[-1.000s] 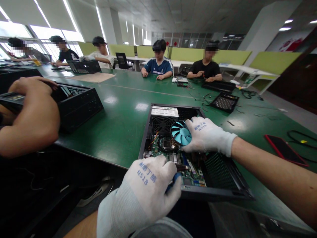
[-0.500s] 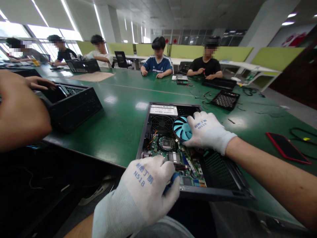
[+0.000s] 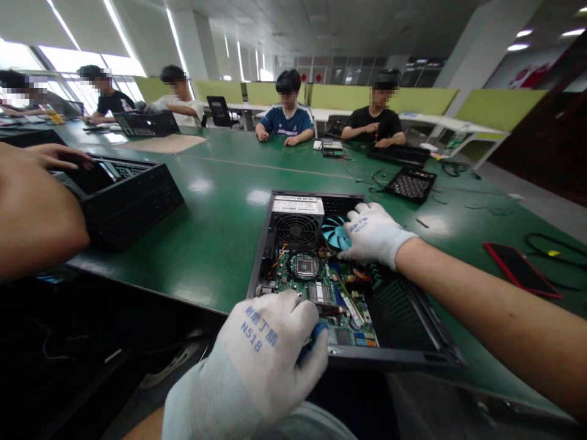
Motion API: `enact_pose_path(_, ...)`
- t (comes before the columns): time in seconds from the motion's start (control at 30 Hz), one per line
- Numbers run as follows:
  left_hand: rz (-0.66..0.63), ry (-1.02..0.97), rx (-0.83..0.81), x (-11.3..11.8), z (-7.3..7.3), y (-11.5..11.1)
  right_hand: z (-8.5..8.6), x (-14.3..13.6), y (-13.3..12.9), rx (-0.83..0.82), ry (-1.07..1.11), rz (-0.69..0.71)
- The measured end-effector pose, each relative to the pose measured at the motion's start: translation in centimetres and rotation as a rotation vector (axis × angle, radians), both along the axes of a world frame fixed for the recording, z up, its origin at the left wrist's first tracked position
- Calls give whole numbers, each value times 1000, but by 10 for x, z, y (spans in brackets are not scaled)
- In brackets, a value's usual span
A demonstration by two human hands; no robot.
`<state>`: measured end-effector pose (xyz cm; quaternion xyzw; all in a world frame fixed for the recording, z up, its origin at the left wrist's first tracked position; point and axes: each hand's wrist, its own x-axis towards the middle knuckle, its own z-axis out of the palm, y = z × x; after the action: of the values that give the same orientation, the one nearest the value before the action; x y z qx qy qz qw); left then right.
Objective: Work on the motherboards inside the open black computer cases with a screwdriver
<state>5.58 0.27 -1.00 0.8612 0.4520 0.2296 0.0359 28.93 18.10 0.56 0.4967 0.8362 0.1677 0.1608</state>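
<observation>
An open black computer case [image 3: 408, 305] lies at the table's front edge, its motherboard [image 3: 337, 284] exposed. My gloved right hand [image 3: 369, 232] grips the right side of a round fan with light blue blades [image 3: 336, 233], inside the case beside the power supply [image 3: 298, 223]. Below the power supply, the bare processor socket [image 3: 306, 266] shows on the board. My gloved left hand [image 3: 273, 351] is closed around a small blue object [image 3: 316, 335] at the case's near edge; most of that object is hidden by the fingers.
On the green table [image 3: 220, 214], another black case [image 3: 132, 201] stands at left under a person's arm [image 3: 41, 211]. A red-edged black panel [image 3: 520, 269] and cables lie at right. A black tray [image 3: 410, 184] lies farther back. Several people sit across the table.
My right hand has moved the fan slightly away from me and lower into the case, uncovering more of the board and power supply. My left hand keeps its grip on the blue object.
</observation>
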Motion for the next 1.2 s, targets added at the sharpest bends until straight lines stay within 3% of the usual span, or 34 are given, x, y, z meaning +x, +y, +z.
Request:
enact_pose_path(0.43,-22,81,-28,-2,13,3,-7,25,-16,186,434,80)
enact_pose_path(0.53,-64,217,-56,2,20,21,-8,25,-14,178,488,88)
enact_pose_path(0.67,-20,413,-175,22,24,67,-10,28,-13,160,513,128)
enact_pose_path(0.77,-8,598,-256,40,17,105,-11,29,-14,161,540,140)
enact_pose_path(0.93,-83,814,-414,65,-11,157,-12,31,-15,158,592,155)
enact_pose_path(1.07,-92,894,-464,72,-31,177,-14,32,-14,159,622,166)
enact_pose_path(1.2,-96,866,-476,69,-39,180,-16,33,-15,151,659,171)
